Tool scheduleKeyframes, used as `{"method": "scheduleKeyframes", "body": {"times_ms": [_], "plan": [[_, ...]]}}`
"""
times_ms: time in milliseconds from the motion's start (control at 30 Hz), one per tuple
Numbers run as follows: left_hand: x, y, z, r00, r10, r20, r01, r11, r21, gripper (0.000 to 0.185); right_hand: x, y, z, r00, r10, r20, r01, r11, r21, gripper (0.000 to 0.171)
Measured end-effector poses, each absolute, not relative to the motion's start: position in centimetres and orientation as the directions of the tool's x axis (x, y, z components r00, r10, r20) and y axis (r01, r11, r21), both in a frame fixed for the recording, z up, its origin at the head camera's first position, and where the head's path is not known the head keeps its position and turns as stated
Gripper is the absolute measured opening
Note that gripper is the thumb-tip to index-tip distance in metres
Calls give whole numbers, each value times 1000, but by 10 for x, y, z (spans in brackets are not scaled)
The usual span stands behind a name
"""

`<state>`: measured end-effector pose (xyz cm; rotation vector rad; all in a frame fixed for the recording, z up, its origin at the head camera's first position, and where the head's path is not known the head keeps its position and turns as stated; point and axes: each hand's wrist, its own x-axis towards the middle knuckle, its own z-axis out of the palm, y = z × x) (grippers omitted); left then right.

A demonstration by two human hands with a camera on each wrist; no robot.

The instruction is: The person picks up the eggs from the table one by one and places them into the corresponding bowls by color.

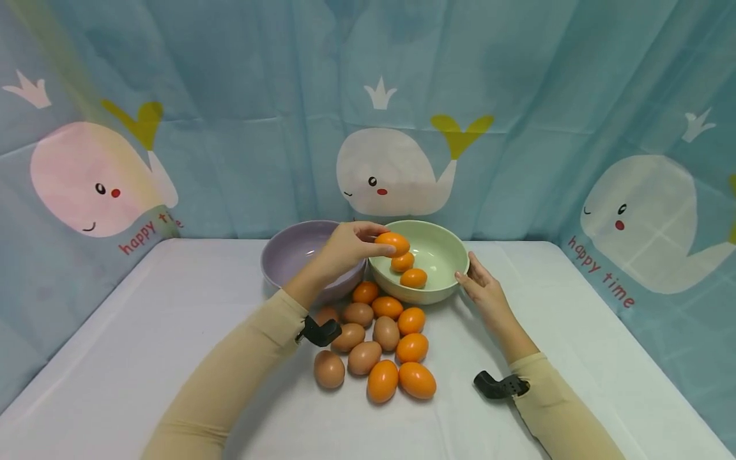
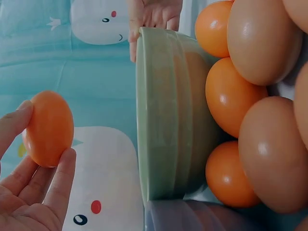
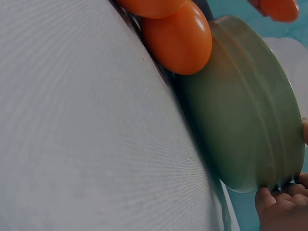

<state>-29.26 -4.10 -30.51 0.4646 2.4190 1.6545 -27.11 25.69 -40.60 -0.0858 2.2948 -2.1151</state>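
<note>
Overhead, the white table [image 1: 144, 332] carries a purple bowl [image 1: 287, 255], a green bowl [image 1: 443, 287] and heaped eggs [image 1: 376, 345]. Straight right hand [image 1: 483, 287] fingers touch the green rim; only the left wrist view shows left hand [image 2: 29, 192] fingertips pinching an orange egg [image 2: 48, 127] above that bowl's edge.

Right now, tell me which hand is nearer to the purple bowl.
Left. The left hand hangs above the purple bowl's right rim, pinching an orange egg. The right hand rests against the far side of the green bowl.
</note>
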Motion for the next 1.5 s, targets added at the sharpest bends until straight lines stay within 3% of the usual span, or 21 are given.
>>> {"method": "scheduleKeyframes", "body": {"times_ms": [667,1500], "plan": [[-328,10,-317,-963,261,63,157,356,921,45,-271,253,-405,-998,-63,32,-37,85,-996,73],[-338,69,-340,-976,207,69,149,401,904,38,-271,256,-406,-998,-53,34,-40,117,-992,73]]}}
